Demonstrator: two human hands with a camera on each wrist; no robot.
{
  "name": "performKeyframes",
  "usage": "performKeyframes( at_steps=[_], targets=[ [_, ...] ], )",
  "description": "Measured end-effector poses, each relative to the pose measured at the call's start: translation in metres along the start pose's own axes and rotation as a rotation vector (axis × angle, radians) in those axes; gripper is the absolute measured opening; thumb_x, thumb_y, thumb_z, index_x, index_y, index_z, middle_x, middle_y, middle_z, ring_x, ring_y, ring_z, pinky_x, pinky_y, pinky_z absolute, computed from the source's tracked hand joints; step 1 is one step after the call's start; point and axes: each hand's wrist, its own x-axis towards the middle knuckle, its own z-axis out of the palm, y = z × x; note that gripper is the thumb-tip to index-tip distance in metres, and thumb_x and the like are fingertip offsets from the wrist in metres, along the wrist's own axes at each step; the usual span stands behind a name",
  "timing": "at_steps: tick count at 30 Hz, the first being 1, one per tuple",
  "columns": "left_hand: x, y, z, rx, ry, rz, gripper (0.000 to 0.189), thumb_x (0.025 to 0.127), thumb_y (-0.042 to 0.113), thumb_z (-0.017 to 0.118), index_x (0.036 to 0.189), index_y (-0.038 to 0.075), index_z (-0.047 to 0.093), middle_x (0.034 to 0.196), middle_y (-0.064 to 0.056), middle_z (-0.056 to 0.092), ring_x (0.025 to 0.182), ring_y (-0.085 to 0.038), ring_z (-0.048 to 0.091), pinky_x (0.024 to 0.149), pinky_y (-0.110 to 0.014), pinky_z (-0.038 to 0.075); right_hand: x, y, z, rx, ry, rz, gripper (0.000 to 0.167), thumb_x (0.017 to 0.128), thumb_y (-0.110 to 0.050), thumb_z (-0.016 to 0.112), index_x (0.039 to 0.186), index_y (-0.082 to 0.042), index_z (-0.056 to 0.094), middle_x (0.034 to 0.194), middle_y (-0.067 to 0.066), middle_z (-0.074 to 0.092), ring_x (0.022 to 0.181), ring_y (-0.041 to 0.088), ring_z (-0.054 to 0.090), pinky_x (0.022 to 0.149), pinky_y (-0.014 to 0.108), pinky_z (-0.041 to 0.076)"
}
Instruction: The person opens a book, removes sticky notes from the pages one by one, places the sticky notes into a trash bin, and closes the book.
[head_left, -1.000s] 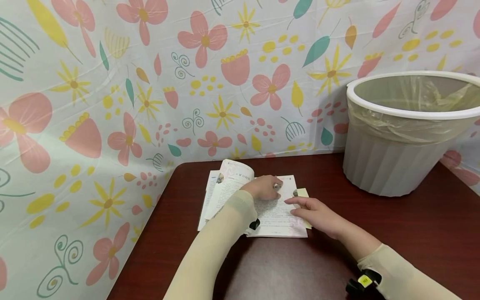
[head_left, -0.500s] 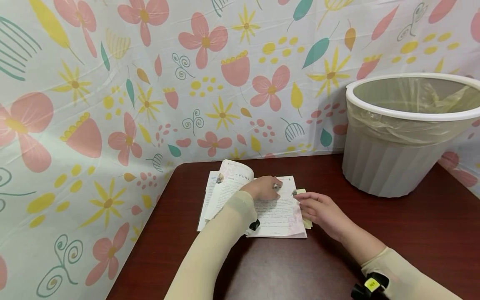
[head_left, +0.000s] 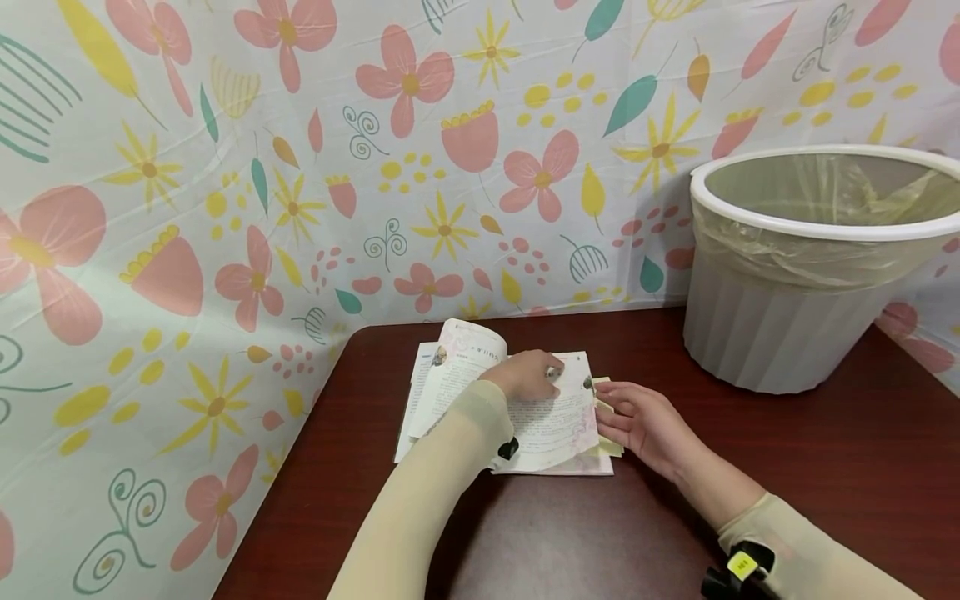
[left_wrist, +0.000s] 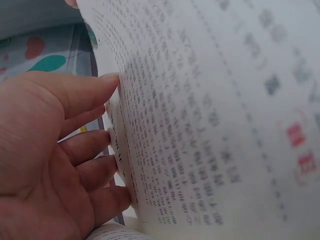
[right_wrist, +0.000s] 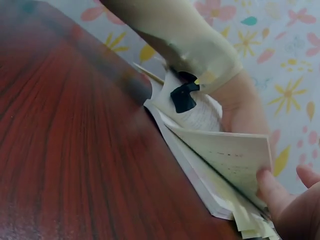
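Observation:
An open book with printed pages lies on the table, a curved stack of turned pages standing up on its left side. My left hand lies across the right-hand page, thumb and fingertips touching the paper in the left wrist view. At the page's outer edge is my right hand; the lower corner there bows up from the pages beneath. In the right wrist view a raised leaf stands off the book, with a right-hand finger against it. Pale yellow paper slips stick out from the book's edge.
A grey bin with a white rim and a clear liner stands on the table at the right. Behind the dark red-brown table hangs a flower-patterned cloth. Black devices sit at both wrists.
My right hand has moved slightly right to the page's outer edge and turned its palm more toward the book. The page's lower right corner has risen. My left hand stays put.

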Motion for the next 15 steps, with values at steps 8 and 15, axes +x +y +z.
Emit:
performKeyframes(
  at_steps=[8,15],
  targets=[
    [0.002,-0.003,-0.005,-0.155,-0.003,0.015,0.054,0.098,0.041,0.066,0.148,0.027,0.057,0.153,0.004,0.056,0.145,-0.018,0.049,0.117,-0.039,0.044,0.002,0.003,-0.005,0.001,-0.043,0.018,0.049,0.108,-0.021,0.048,0.151,0.0,0.038,0.141,0.005,0.061,0.116,0.016,0.07,0.094,0.032,0.06],
    [0.0,-0.009,-0.017,-0.407,0.101,0.039,0.055,0.101,0.041,0.063,0.152,0.021,0.053,0.157,-0.002,0.053,0.147,-0.022,0.047,0.119,-0.041,0.043,0.002,-0.002,-0.005,-0.022,-0.047,0.021,0.056,0.109,-0.027,0.046,0.158,-0.006,0.029,0.153,0.012,0.05,0.122,0.017,0.067,0.098,0.034,0.058]
  ],
)
